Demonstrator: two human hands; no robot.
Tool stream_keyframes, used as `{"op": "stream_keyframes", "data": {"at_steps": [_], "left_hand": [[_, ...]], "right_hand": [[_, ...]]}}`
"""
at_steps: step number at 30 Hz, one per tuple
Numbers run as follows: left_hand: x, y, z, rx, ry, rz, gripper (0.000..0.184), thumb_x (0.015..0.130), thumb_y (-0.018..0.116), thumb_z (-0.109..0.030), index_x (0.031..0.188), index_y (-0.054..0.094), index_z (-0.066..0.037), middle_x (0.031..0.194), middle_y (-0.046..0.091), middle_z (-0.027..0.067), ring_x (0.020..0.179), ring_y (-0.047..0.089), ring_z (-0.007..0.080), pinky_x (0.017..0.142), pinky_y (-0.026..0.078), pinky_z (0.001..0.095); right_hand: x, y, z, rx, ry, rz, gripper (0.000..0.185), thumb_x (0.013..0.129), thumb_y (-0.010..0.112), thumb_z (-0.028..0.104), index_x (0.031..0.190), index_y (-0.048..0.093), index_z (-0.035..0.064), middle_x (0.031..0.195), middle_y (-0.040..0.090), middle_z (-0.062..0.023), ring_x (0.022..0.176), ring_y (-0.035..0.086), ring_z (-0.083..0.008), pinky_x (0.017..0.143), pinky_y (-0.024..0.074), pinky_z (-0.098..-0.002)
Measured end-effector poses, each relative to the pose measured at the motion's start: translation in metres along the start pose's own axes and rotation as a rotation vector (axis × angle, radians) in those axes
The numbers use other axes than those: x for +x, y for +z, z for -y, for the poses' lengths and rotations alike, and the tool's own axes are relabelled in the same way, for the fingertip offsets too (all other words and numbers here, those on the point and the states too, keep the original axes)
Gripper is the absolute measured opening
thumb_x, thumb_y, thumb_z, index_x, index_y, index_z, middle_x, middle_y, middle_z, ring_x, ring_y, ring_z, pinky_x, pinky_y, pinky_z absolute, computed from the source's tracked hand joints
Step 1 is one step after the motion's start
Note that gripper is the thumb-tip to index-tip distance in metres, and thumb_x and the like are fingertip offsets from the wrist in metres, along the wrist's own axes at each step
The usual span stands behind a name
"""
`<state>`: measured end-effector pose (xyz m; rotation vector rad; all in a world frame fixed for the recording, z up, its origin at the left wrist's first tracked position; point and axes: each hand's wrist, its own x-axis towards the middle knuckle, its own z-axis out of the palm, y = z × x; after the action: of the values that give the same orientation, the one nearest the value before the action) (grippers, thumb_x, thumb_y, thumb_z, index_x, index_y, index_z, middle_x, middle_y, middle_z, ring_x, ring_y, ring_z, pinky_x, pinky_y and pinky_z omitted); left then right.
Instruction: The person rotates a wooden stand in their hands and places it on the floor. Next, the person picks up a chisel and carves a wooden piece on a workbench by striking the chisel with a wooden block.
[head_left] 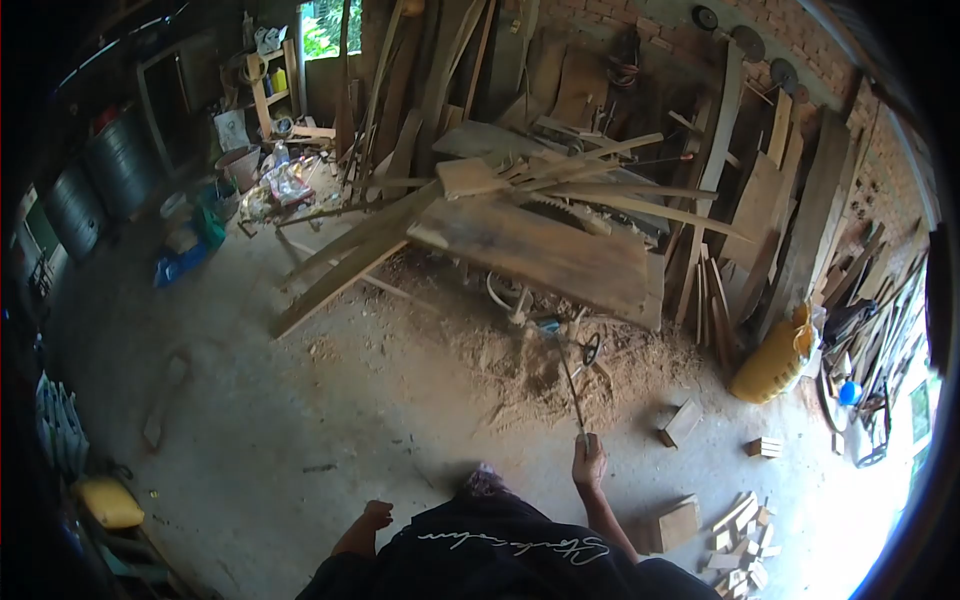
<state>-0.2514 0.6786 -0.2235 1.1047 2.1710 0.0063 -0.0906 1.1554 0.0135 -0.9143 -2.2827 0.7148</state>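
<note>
My right hand (589, 462) is closed round the near end of a long thin rod (572, 388), which points away toward the sawdust under the saw table (540, 250). A small blue piece (548, 326) shows near the rod's far end. My left hand (377, 515) hangs low beside my body over the concrete floor, touching nothing visible; its fingers look curled, but they are too small to make out. On the table a toothed saw blade (560, 212) stands among loose boards.
Sawdust (500, 380) covers the floor below the table. Long planks (350, 265) jut out to the left. Wood blocks (745, 540), a larger block (677, 524) and a yellow sack (775, 360) lie on the right. Tall boards (815, 210) lean on the wall.
</note>
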Motion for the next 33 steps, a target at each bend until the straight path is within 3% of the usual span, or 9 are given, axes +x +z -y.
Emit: {"op": "stream_keyframes", "data": {"at_steps": [4,6,7,11,17,22,27,31,33], "left_hand": [[0.079,-0.076,0.028,-0.222,0.099,-0.155,0.029,0.072,0.071,-0.031,0.089,0.061,-0.010,0.085,0.067,0.0100,0.079,0.066,0.0301,0.070,0.053,0.0425],[0.139,-0.122,0.044,-0.334,0.140,-0.596,0.019,0.076,0.064,-0.021,0.085,0.061,-0.005,0.075,0.064,0.0130,0.069,0.064,0.0264,0.064,0.050,0.0402],[0.137,-0.199,0.012,-1.154,-0.308,-0.346,0.012,0.080,0.061,-0.015,0.088,0.061,-0.005,0.070,0.061,0.0081,0.066,0.061,0.0189,0.061,0.048,0.0335],[0.171,-0.407,-0.034,-1.334,-0.067,-0.675,0.008,0.087,0.060,-0.008,0.094,0.060,-0.005,0.075,0.059,-0.0015,0.068,0.055,0.0075,0.062,0.045,0.0229],[0.287,-0.678,-0.046,-0.998,0.406,-0.685,0.012,0.093,0.059,-0.017,0.098,0.059,-0.006,0.081,0.056,-0.0043,0.073,0.051,0.0040,0.067,0.043,0.0198],[0.438,-0.847,-0.069,-0.768,0.604,-0.750,0.012,0.092,0.061,-0.015,0.091,0.058,-0.003,0.077,0.056,-0.0043,0.070,0.051,0.0046,0.067,0.043,0.0208],[0.605,-0.918,-0.099,-0.655,0.717,-0.758,0.017,0.085,0.067,-0.015,0.092,0.058,-0.002,0.078,0.060,0.0023,0.070,0.055,0.0108,0.067,0.046,0.0258],[0.721,-0.931,-0.128,-0.346,0.743,-0.780,0.039,0.075,0.075,-0.020,0.107,0.055,-0.007,0.106,0.059,0.0128,0.098,0.057,0.0269,0.084,0.047,0.0346],[0.763,-0.933,-0.146,-0.147,0.641,-0.877,0.064,0.072,0.077,-0.031,0.123,0.044,-0.012,0.125,0.048,0.0113,0.119,0.046,0.0320,0.092,0.041,0.0537]], "right_hand": [[0.114,0.011,0.008,0.023,-0.005,-0.109,0.017,0.094,0.050,0.019,0.096,0.055,0.0027,0.079,0.056,-0.0194,0.072,0.055,-0.0381,0.064,0.0431,-0.0449],[0.176,0.015,0.018,-0.006,-0.040,-0.175,0.020,0.094,0.050,0.018,0.103,0.056,0.0013,0.090,0.057,-0.0191,0.084,0.056,-0.0360,0.073,0.0434,-0.0433],[0.205,0.018,0.023,-0.011,-0.032,-0.167,0.020,0.094,0.050,0.018,0.103,0.056,0.0013,0.090,0.057,-0.0191,0.084,0.056,-0.0360,0.073,0.0434,-0.0433],[0.309,0.048,0.033,0.049,-0.066,-0.267,0.022,0.096,0.048,0.019,0.106,0.055,0.0008,0.090,0.056,-0.0193,0.082,0.055,-0.0349,0.073,0.0430,-0.0428],[0.401,0.108,0.034,0.044,0.104,-0.400,0.025,0.098,0.044,0.023,0.102,0.055,0.0009,0.085,0.055,-0.0168,0.077,0.053,-0.0319,0.072,0.0421,-0.0394],[0.430,0.141,0.040,0.023,0.351,-0.500,0.025,0.098,0.045,0.023,0.101,0.055,0.0008,0.087,0.055,-0.0156,0.081,0.053,-0.0310,0.074,0.0420,-0.0396],[0.437,0.150,0.046,0.036,0.603,-0.621,0.023,0.098,0.045,0.023,0.098,0.056,0.0028,0.083,0.053,-0.0088,0.074,0.052,-0.0186,0.069,0.0426,-0.0335],[0.436,0.154,0.037,-0.050,0.672,-0.636,0.021,0.098,0.045,0.022,0.096,0.056,0.0044,0.079,0.052,-0.0053,0.071,0.050,-0.0141,0.065,0.0426,-0.0317],[0.435,0.156,0.036,-0.155,0.663,-0.601,0.021,0.098,0.044,0.021,0.095,0.056,0.0044,0.078,0.052,-0.0063,0.069,0.051,-0.0168,0.064,0.0428,-0.0330]]}}
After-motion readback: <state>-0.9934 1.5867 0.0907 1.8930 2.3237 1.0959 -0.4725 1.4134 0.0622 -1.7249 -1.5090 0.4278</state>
